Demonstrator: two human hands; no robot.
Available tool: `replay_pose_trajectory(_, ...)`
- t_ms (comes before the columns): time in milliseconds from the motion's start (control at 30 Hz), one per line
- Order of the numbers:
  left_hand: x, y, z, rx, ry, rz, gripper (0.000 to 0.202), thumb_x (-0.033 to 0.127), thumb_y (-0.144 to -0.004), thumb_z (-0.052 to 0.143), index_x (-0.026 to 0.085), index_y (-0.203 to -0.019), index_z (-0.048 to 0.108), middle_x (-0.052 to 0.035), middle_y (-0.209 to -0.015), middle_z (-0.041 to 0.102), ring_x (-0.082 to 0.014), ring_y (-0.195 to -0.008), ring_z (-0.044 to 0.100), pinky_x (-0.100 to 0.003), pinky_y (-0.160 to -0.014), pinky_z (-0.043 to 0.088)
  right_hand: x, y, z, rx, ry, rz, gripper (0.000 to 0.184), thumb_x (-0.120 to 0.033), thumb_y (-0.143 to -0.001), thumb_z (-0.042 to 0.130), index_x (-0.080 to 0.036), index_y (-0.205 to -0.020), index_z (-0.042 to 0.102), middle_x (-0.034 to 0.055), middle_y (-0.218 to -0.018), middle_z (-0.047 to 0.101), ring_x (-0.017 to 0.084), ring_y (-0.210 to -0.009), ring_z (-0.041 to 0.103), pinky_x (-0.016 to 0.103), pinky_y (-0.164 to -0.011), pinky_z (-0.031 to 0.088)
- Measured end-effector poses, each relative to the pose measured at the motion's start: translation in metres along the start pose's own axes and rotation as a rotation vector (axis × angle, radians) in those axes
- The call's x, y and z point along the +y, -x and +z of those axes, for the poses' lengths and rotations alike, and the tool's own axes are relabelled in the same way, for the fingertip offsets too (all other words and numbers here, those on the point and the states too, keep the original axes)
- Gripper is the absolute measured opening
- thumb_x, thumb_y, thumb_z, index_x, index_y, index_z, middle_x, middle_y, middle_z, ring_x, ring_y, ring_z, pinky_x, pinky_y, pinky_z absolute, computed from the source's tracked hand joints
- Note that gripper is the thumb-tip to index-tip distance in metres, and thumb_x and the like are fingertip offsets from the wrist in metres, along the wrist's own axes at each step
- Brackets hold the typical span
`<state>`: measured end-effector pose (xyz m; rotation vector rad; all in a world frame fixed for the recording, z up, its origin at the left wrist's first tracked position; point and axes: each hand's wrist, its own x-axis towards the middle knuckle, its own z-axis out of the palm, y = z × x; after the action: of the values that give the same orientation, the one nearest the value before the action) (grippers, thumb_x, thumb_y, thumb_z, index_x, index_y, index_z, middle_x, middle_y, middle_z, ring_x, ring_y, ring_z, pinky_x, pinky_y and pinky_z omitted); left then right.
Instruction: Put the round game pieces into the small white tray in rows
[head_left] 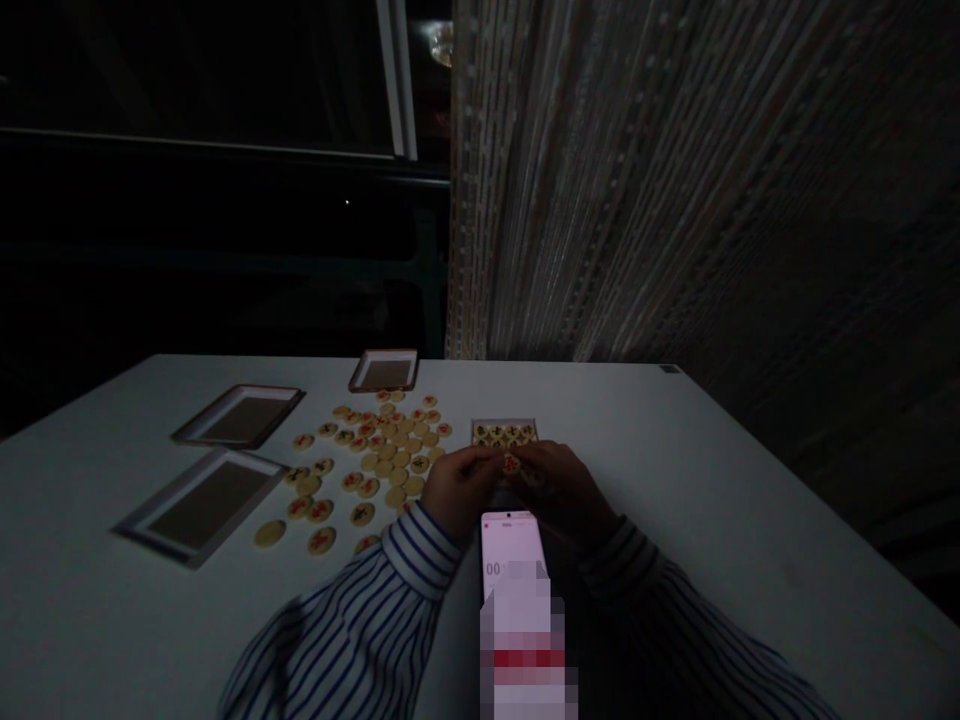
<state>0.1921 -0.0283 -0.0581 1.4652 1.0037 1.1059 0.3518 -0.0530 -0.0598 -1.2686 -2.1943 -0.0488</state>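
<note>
My left hand (459, 492) and my right hand (564, 492) meet over the near part of a small open box (504, 421). Their fingers are closed, and between the fingertips shows a round Chinese chess piece (511, 464) with a red character. Rows of pieces with dark characters lie in the far part of the box; my hands hide its near part. Left of my left hand, many loose Chinese chess pieces (400, 459) are spread on the white table (675, 560), some with red or black marks and some plain side up.
A lit phone (512, 545) lies just below my hands, between my forearms. Three open shallow trays or lids stand on the left: a near one (196, 550), a middle one (251, 440) and a far one (384, 352). A string curtain (570, 180) hangs behind the table. The room is dim.
</note>
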Motion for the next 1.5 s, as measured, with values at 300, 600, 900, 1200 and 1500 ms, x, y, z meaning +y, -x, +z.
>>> replay_pose_trajectory(300,-0.014,-0.001,-0.005,0.046,-0.281,0.163,0.021,0.031,-0.076,0.054,0.017,-0.084,0.067,-0.0059,-0.083,0.069,-0.0175,-0.077,0.063,-0.032,-0.072,0.052,0.004,-0.001,-0.008,0.030,-0.009,0.025,0.024,-0.034,-0.084,0.046,-0.018,-0.095,0.059,0.0064,-0.087,0.065,0.016,-0.080,0.057,0.030,-0.068,0.039)
replay_pose_trajectory(600,-0.030,-0.008,-0.015,0.178,-0.486,0.280,0.018,0.025,-0.076,0.052,0.017,-0.085,0.064,-0.0082,-0.093,0.065,-0.0196,-0.091,0.059,-0.038,-0.085,0.047,0.027,0.005,-0.017,0.024,0.053,0.109,0.025,-0.033,-0.078,0.055,-0.016,-0.096,0.058,0.0046,-0.078,0.062,0.015,-0.071,0.056,0.029,-0.065,0.039)
replay_pose_trajectory(900,-0.037,-0.008,-0.015,0.179,-0.578,0.230,0.025,0.028,-0.076,0.049,0.015,-0.091,0.064,-0.0123,-0.105,0.062,-0.0228,-0.101,0.056,-0.042,-0.092,0.043,0.038,0.010,-0.023,-0.023,0.001,0.126,0.019,-0.029,-0.075,0.057,-0.017,-0.090,0.057,0.0017,-0.073,0.058,0.014,-0.066,0.052,0.028,-0.063,0.038)
replay_pose_trajectory(1200,-0.040,-0.006,-0.016,0.133,-0.632,0.264,0.025,0.026,-0.077,0.048,0.015,-0.095,0.062,-0.0131,-0.106,0.062,-0.0236,-0.102,0.056,-0.043,-0.090,0.044,0.044,0.011,-0.020,-0.129,-0.059,0.128,0.021,-0.026,-0.073,0.059,-0.016,-0.092,0.059,0.0041,-0.077,0.059,0.014,-0.068,0.053,0.028,-0.062,0.040)
replay_pose_trajectory(1500,-0.043,-0.007,-0.017,0.133,-0.679,0.317,0.025,0.024,-0.077,0.047,0.015,-0.095,0.061,-0.0125,-0.104,0.063,-0.0230,-0.100,0.058,-0.042,-0.087,0.047,0.046,0.011,-0.013,-0.150,-0.095,0.113,0.016,-0.024,-0.075,0.055,-0.017,-0.089,0.061,0.0050,-0.076,0.058,0.014,-0.068,0.053,0.028,-0.063,0.043)
